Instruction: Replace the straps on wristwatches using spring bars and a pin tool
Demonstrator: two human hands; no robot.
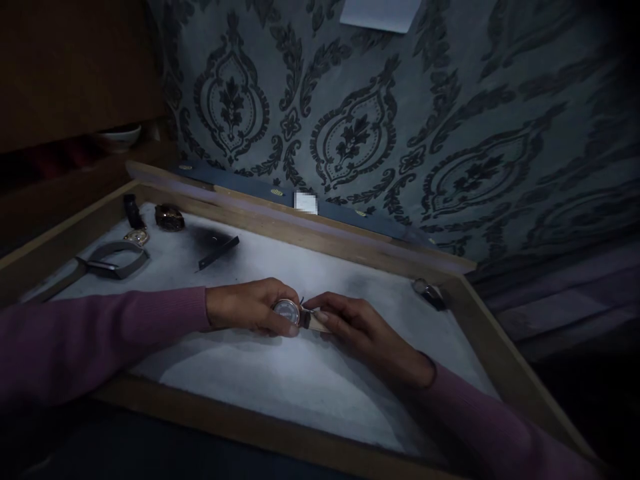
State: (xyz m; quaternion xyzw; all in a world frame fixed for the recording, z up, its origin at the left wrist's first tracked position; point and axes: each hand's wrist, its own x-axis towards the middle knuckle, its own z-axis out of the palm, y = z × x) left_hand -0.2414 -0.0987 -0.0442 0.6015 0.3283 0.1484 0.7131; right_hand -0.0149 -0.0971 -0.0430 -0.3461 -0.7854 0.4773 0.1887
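Observation:
My left hand [255, 308] is closed round a round watch case [287, 312], its dial tilted up between thumb and fingers. Against its right edge lies a watch strap [316, 323], pale on the side that shows and dark near the case. My right hand [357, 327] pinches this strap between thumb and fingers. A thin dark piece sticks up where the strap meets the case; whether the two are joined there, I cannot tell. Both hands are over the white surface [240, 373] of a wood-rimmed tray.
At the left lie a dark watch [169, 217], a black-strapped watch [133, 212] and a looped grey band [117, 260]. A flat black strip [219, 252] rests behind my left hand. Another watch [429, 293] sits at the right. A wooden rim [300, 223] borders the patterned wall.

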